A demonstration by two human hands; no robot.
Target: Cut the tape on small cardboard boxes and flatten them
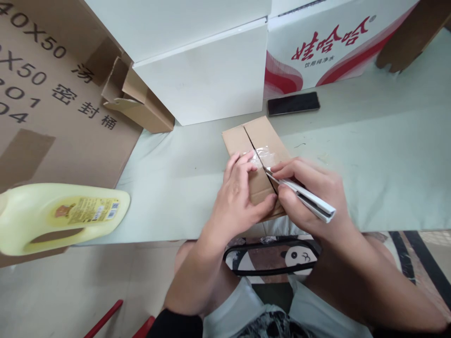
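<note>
A small brown cardboard box [266,131] lies on the cloth-covered table, with a dark seam between its two top flaps. Clear tape [264,154], partly wrinkled, crosses that seam. My left hand [237,197] rests on the left side of the box top, fingers and thumb spread. In my right hand [306,192] is a white utility knife [313,202], gripped between thumb and fingers at a slant. Its tip meets the seam near the tape. My right hand hides the right edge of the box.
A black phone [293,103] lies beyond the box, before a white-and-red carton [324,51]. White boxes [204,70] stand at the back. To the left are an opened small carton [151,110], a large cardboard box [70,155] and a yellow bottle [63,218]. The table's front edge is near my lap.
</note>
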